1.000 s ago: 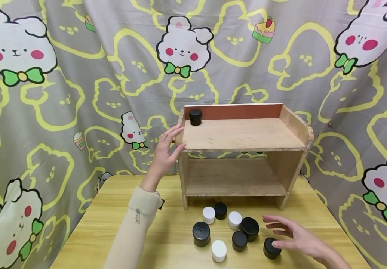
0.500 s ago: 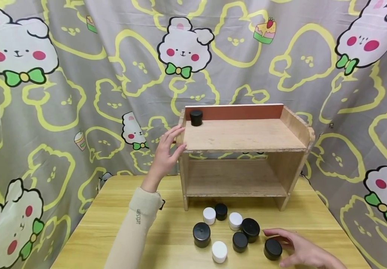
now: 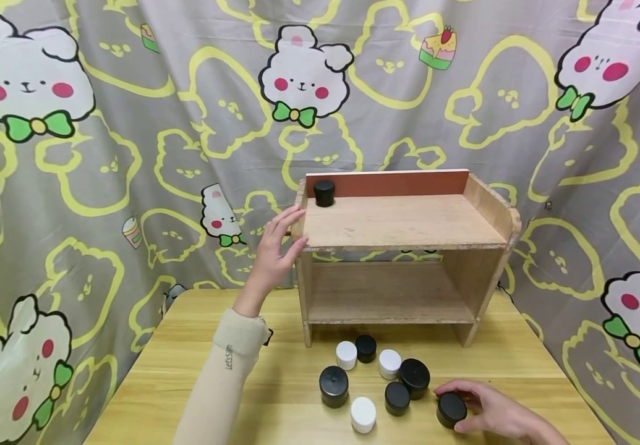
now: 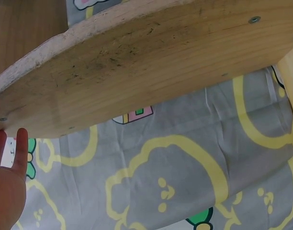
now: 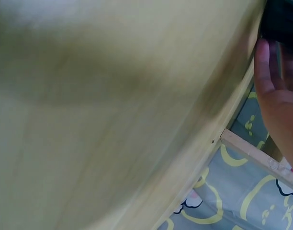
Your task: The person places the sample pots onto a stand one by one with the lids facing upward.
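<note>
My right hand [image 3: 489, 409] grips a round black jar [image 3: 451, 408] at the right end of a loose group, its fingers round the far side and the thumb at the near side. The right wrist view catches part of that dark jar [image 5: 283, 24] against the fingertips. Up at the wooden shelf [image 3: 386, 221], my left hand [image 3: 274, 252] rests with extended fingers on the left side panel. In the left wrist view two fingertips touch the panel's outer face [image 4: 118, 72]. Near the back left corner of the top board stands another black jar [image 3: 324, 193].
In front of the shelf, several black jars, one a large one [image 3: 333, 386], and white jars, such as the nearest one [image 3: 363, 415], stand on the wooden table [image 3: 275, 395]. The shelf has a lower board [image 3: 389, 293]. A patterned curtain [image 3: 175, 148] hangs behind and on both sides.
My right hand has come down round the rightmost black jar, and its fingers have closed on it. The left hand has stayed on the shelf's side.
</note>
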The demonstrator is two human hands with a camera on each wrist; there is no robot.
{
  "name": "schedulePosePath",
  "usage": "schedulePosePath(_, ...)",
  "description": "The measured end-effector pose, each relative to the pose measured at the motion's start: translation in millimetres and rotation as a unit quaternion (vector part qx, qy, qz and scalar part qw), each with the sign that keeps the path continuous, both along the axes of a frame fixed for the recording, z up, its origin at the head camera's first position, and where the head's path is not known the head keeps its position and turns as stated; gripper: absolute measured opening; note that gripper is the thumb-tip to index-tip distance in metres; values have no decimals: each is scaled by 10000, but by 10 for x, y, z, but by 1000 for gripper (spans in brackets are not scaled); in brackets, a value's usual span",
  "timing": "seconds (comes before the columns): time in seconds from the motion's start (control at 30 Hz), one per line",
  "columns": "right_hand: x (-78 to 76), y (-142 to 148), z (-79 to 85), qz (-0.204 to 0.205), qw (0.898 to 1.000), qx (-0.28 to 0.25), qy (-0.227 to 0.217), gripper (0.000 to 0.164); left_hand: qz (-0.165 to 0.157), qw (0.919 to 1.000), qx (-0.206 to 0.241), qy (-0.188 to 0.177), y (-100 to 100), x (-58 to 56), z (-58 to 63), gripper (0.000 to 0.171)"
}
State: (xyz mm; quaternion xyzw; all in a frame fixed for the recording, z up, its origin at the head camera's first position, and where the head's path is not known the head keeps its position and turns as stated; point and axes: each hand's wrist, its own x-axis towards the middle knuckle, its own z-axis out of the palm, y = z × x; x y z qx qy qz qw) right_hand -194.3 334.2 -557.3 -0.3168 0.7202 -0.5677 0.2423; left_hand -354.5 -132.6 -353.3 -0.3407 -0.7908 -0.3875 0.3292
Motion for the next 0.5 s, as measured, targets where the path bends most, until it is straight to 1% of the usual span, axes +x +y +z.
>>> schedulePosePath(0.1, -11, -5, -2, -76, 9998, 154, 122, 53, 30, 10000, 6, 6, -1, 2, 2, 53)
schedulePosePath(0.17, -14, -14, 2, -109, 9996, 218, 123, 53, 37, 10000, 10, 19, 0, 2, 3, 53)
schedulePosePath(0.33, -11, -38, 34, -193, 9995, 239, 65, 51, 19, 10000, 38, 84, 3, -4, 9, 53)
schedulePosePath(0.5, -9, -65, 65, -234, 9992, 281, 153, 50, -12, 10000, 48, 63, 6, -6, 12, 53)
